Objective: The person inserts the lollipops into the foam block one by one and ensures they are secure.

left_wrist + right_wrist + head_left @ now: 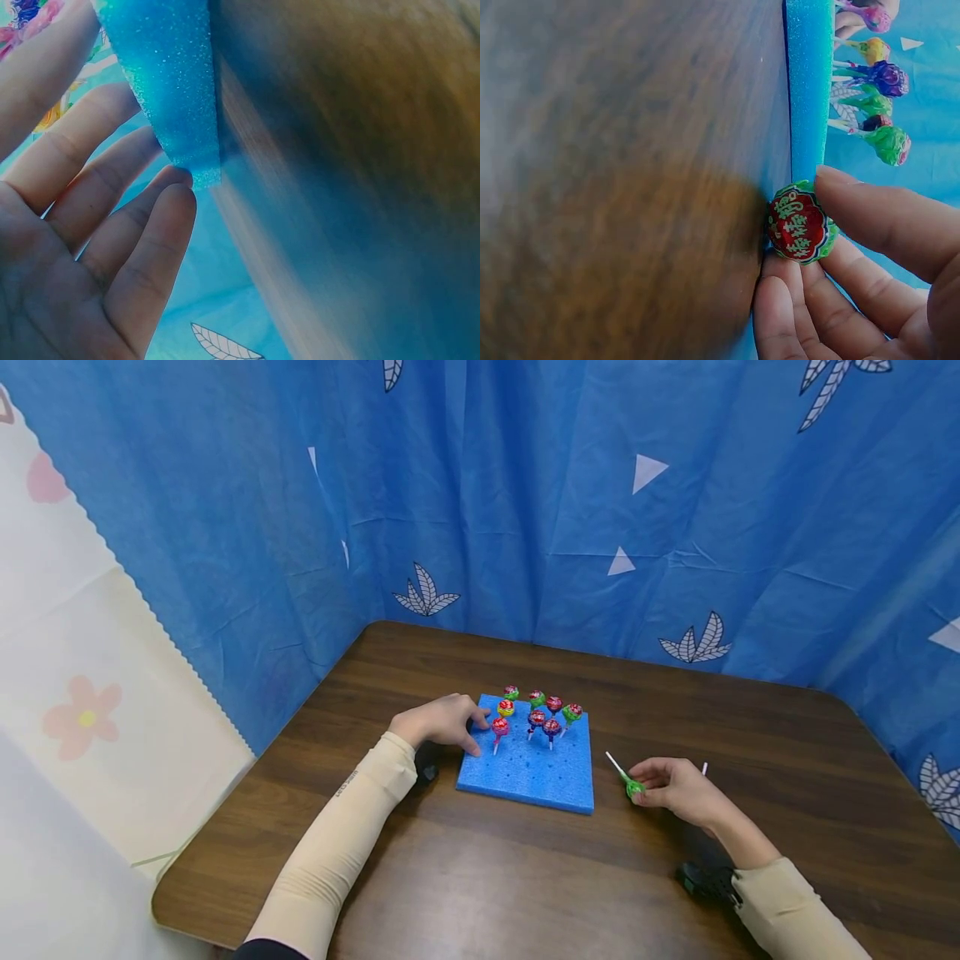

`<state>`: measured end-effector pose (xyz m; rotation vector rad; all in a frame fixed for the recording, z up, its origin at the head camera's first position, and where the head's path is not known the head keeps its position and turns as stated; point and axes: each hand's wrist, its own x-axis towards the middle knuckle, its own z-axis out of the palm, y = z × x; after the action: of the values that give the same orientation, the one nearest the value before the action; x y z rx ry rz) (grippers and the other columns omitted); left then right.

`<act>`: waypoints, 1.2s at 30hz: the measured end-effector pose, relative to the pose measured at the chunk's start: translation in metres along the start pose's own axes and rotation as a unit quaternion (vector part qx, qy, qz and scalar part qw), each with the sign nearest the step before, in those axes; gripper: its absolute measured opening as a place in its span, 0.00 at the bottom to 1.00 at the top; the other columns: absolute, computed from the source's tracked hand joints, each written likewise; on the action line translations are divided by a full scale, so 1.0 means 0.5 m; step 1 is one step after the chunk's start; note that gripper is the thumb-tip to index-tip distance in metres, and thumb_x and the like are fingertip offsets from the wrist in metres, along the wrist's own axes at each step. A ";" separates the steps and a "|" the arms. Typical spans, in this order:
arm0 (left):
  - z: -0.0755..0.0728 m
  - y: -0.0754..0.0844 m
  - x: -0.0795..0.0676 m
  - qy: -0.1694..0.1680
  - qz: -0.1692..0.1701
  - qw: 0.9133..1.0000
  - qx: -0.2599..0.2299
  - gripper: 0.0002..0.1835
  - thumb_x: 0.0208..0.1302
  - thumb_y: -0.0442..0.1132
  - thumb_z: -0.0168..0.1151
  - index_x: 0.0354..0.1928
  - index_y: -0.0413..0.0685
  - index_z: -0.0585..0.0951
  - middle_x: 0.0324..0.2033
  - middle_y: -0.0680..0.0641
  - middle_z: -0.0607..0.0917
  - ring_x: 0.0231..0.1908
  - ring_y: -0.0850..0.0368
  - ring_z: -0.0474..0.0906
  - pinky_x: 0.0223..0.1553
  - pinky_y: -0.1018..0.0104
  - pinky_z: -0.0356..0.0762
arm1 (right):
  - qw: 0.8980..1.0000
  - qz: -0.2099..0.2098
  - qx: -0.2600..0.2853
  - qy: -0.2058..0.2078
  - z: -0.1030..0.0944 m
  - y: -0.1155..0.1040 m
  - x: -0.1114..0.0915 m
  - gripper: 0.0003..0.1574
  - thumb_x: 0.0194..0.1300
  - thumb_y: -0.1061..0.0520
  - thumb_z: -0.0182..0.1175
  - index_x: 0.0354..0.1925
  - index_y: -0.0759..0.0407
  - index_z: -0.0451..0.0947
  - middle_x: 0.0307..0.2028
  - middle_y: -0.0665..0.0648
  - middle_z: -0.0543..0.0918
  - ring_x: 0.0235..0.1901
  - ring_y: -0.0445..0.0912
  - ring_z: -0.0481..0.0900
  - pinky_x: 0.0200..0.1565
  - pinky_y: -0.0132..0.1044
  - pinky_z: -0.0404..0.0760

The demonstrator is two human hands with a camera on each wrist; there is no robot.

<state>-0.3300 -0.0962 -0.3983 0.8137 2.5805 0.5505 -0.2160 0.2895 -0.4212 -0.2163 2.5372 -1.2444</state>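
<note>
Between thumb and fingers, my right hand point(678, 789) pinches a green-wrapped lollipop point(634, 788), right of the foam board. Its white stick points up and left toward the board; the right wrist view shows its round head point(799, 223) with a red label. My left hand point(444, 723) rests at the left edge of the blue foam board point(525, 787), thumb and fingers spread and gently bent. In the left wrist view its fingers point(154, 255) lie along the board's side. Several lollipops stand upright in the board, among them a pink one point(500, 727) nearest the left hand.
Other standing lollipops include a yellow one point(506, 708) and a green one point(572, 713) at the right. A white stick point(704, 768) shows behind my right hand, the rest of it hidden. The brown wooden table point(480, 877) ends at a blue curtain point(525, 527).
</note>
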 end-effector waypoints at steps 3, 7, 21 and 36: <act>0.000 -0.001 0.001 0.000 0.002 1.000 0.002 0.26 0.58 0.47 0.75 0.58 0.48 0.84 0.70 0.46 0.74 0.73 0.47 0.66 0.69 0.54 0.71 | 1.000 0.006 -0.010 0.002 0.000 -0.001 0.000 0.24 0.63 0.64 0.67 0.55 0.74 0.76 0.44 0.63 0.83 0.42 0.49 0.79 0.40 0.34 0.85; 0.000 -0.001 0.003 -0.001 0.004 1.000 0.004 0.26 0.58 0.47 0.75 0.58 0.48 0.84 0.69 0.47 0.74 0.72 0.48 0.66 0.69 0.54 0.71 | 1.000 0.014 -0.015 0.014 0.001 -0.001 0.000 0.22 0.63 0.62 0.68 0.53 0.72 0.78 0.42 0.61 0.83 0.41 0.48 0.79 0.40 0.34 0.84; 0.001 -0.001 0.003 -0.002 0.006 1.000 0.007 0.26 0.58 0.47 0.75 0.58 0.48 0.84 0.70 0.47 0.74 0.73 0.48 0.66 0.69 0.54 0.70 | 0.999 -0.002 -0.005 0.044 0.007 -0.007 0.001 0.20 0.67 0.61 0.65 0.54 0.71 0.79 0.43 0.61 0.85 0.41 0.47 0.79 0.38 0.34 0.83; 0.000 0.000 0.002 -0.002 0.006 1.000 0.004 0.26 0.58 0.46 0.75 0.58 0.48 0.84 0.70 0.47 0.73 0.73 0.48 0.65 0.70 0.54 0.70 | 0.998 -0.004 0.025 0.059 0.001 -0.033 -0.004 0.21 0.72 0.60 0.60 0.59 0.71 0.76 0.47 0.64 0.85 0.44 0.50 0.82 0.45 0.39 0.83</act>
<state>-0.3309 -0.0955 -0.3984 0.8315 2.5781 0.5423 -0.2140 0.2796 -0.4078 -0.1450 2.6024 -1.3590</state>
